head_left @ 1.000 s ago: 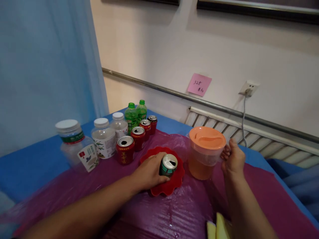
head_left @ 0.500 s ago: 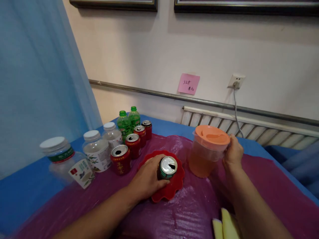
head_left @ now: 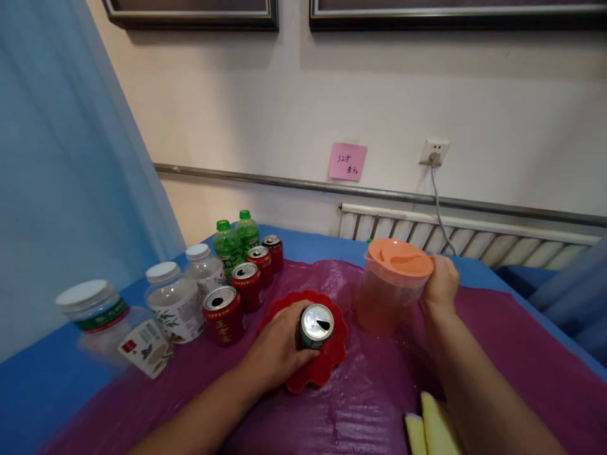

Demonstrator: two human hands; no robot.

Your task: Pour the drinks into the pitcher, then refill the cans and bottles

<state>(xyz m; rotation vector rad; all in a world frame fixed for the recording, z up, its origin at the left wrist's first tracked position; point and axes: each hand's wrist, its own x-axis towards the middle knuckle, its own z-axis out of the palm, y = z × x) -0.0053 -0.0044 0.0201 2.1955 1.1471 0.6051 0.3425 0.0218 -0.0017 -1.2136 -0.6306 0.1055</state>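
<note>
At the far left of the frame hangs a blue curtain [head_left: 71,158]. Below it, toward the left centre, run three white-lidded clear jars [head_left: 176,309], two green-capped bottles [head_left: 228,248] behind them and a row of four opened red cans [head_left: 225,319]. Near the centre, the left hand [head_left: 279,347] is wrapped around the side of a green can [head_left: 317,325], its opened top facing up, within a scalloped red dish [head_left: 334,354] on a purple sheet [head_left: 370,392]. Right of centre, an orange-lidded pitcher [head_left: 391,287] holds amber liquid, just beside the dish; the right hand [head_left: 440,281] grips it at its right side. Something yellow [head_left: 439,426] lies at the lower right.
</note>
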